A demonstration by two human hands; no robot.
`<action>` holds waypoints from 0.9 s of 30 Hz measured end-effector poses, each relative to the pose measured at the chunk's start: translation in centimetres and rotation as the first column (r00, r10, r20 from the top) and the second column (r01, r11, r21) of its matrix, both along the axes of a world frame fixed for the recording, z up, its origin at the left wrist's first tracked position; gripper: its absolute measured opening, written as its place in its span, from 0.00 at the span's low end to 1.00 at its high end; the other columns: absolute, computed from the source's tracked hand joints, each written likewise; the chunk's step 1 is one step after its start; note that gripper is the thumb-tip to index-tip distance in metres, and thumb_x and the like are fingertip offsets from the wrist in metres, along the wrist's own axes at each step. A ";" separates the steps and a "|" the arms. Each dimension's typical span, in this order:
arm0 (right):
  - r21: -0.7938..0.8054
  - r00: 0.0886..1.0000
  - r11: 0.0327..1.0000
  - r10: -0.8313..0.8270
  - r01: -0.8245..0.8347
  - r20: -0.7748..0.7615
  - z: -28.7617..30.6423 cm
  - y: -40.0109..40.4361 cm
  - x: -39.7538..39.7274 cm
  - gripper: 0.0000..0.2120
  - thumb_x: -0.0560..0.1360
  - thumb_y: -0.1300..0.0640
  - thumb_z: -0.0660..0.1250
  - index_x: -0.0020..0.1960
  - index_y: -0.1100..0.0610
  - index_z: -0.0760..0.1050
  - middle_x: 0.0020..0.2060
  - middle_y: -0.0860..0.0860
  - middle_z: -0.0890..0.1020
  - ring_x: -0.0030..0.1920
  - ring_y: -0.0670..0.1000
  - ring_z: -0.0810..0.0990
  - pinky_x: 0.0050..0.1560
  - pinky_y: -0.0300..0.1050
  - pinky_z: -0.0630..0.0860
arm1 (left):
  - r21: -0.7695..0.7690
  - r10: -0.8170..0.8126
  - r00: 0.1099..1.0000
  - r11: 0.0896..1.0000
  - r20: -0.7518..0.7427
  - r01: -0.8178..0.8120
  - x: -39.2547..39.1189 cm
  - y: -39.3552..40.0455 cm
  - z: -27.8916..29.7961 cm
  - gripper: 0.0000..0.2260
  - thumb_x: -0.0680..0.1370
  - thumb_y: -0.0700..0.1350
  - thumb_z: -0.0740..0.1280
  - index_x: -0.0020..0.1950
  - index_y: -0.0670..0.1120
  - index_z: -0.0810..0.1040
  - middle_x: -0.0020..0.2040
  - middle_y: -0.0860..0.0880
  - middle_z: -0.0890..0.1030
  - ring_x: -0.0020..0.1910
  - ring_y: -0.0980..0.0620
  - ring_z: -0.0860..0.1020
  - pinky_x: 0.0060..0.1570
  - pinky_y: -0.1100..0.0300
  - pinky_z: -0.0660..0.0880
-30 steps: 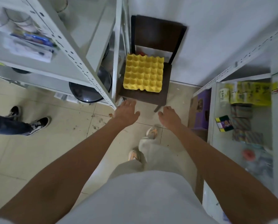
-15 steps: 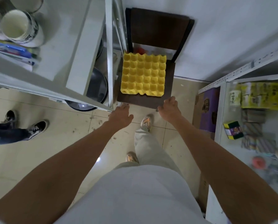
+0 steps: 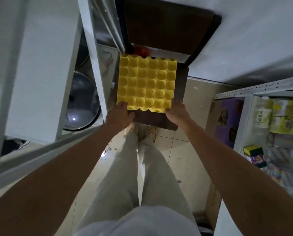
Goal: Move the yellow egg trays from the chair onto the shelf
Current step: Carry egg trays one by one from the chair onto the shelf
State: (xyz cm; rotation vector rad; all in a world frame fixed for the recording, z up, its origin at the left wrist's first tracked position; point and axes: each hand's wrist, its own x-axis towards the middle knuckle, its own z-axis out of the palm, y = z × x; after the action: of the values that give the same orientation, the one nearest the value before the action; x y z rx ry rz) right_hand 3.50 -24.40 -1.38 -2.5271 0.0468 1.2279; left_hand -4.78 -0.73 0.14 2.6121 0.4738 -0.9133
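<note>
A stack of yellow egg trays (image 3: 146, 82) lies flat on the seat of a dark brown chair (image 3: 152, 119) against the wall. My left hand (image 3: 119, 116) grips the stack's near left corner, fingers over the edge and thumb at the front. On the near right corner, my right hand (image 3: 176, 113) holds the same way. The trays still rest on the seat. A white metal shelf (image 3: 40, 65) stands close on the left of the chair.
A second white shelf (image 3: 236, 93) on the right holds yellow packets and a sponge (image 3: 253, 150). A purple box (image 3: 227, 120) sits on the floor beside it. A round metal lid (image 3: 81, 103) lies under the left shelf. Something red (image 3: 141, 51) shows behind the trays.
I have stepped up to the chair. Both hands moved forward from in front of the seat and closed on the trays' near corners.
</note>
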 end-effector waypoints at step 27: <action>-0.142 0.827 0.880 -0.356 0.453 0.436 -13.6 0.6 5.9 0.09 0.77 0.49 0.65 0.52 0.51 0.80 0.49 0.53 0.84 0.52 0.60 0.83 0.46 0.48 0.76 | 0.159 0.503 0.811 0.812 0.299 -0.562 8.2 4.7 -14.1 0.09 0.77 0.39 0.59 0.47 0.47 0.79 0.47 0.44 0.83 0.47 0.40 0.81 0.39 0.55 0.70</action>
State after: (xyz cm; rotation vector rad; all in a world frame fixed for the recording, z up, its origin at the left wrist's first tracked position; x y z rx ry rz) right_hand 9.42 -23.79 -15.01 -2.7221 0.6432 0.5515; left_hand 3.44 3.95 -13.93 2.5136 1.2421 -0.3532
